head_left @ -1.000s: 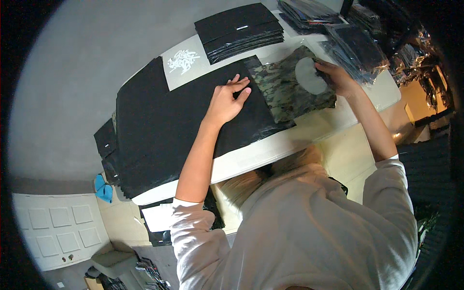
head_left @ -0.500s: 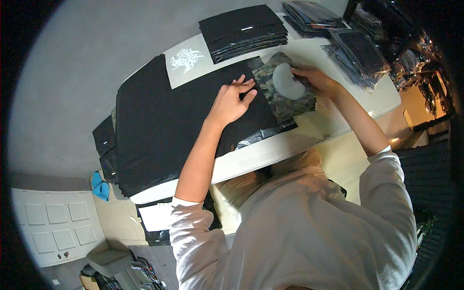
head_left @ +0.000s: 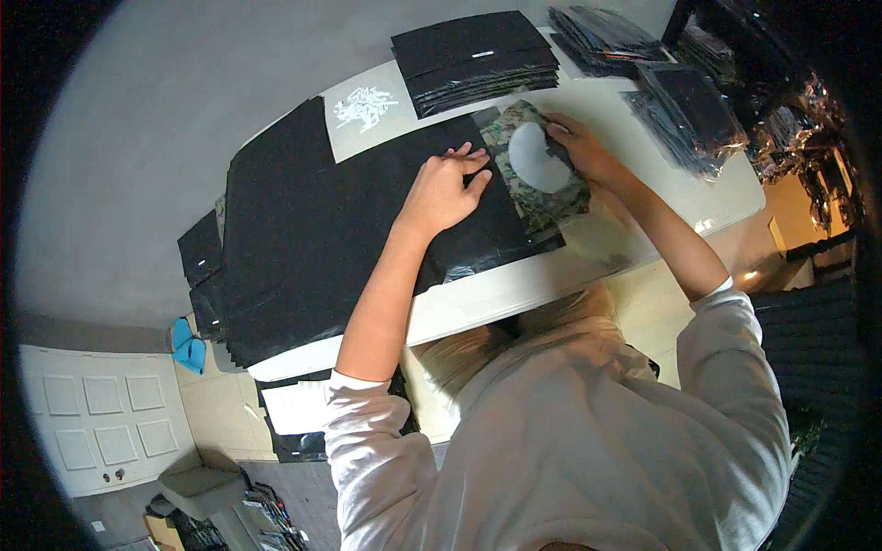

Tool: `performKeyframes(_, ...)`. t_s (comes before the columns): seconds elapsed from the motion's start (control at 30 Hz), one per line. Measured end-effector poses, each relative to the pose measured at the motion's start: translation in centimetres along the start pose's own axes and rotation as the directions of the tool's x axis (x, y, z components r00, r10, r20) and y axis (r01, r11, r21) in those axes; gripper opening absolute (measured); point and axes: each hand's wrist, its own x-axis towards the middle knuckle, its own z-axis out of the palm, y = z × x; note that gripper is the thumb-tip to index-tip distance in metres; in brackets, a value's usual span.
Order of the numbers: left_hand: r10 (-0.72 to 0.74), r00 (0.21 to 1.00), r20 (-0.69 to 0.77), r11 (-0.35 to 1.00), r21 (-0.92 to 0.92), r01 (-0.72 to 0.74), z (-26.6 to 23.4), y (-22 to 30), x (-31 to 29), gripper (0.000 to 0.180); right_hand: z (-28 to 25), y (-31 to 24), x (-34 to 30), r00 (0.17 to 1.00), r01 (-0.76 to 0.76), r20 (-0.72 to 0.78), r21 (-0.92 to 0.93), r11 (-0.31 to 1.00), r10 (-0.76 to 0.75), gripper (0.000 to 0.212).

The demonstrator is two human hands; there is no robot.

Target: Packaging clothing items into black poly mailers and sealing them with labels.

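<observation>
Where the camouflage piece [head_left: 544, 204] lies: at the right end of the black sheets [head_left: 322, 211], on the white table [head_left: 680, 184].
Its surface: mottled green and brown, with a pale, bean-shaped patch [head_left: 535, 161].
Right hand [head_left: 583, 150]: thumb and fingers closed on the piece's right edge.
Left hand [head_left: 446, 190]: over the sheets, fingers loosely parted, gripping nothing visible.
Change from one second earlier: right hand and edge sit farther left; the piece looks narrower.
Far side: stacked flat black pieces [head_left: 473, 55], small white strips [head_left: 365, 108].
</observation>
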Motion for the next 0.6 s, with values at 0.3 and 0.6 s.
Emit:
performKeyframes(0.3,-0.007,1.0,0.018,0.999,0.032,0.007,-2.4,3.8,-0.5,0.023,-1.1,1.0,-1.2,0.991,-0.128,-0.021,0.043,0.991,0.128,0.046)
performKeyframes(0.6,-0.076,0.988,0.138,0.929,0.369,0.02,0.7,13.6,-11.5,0.031,-2.7,-3.3,-2.1,0.971,-0.022,0.231,-0.175,0.984,0.062,0.05)
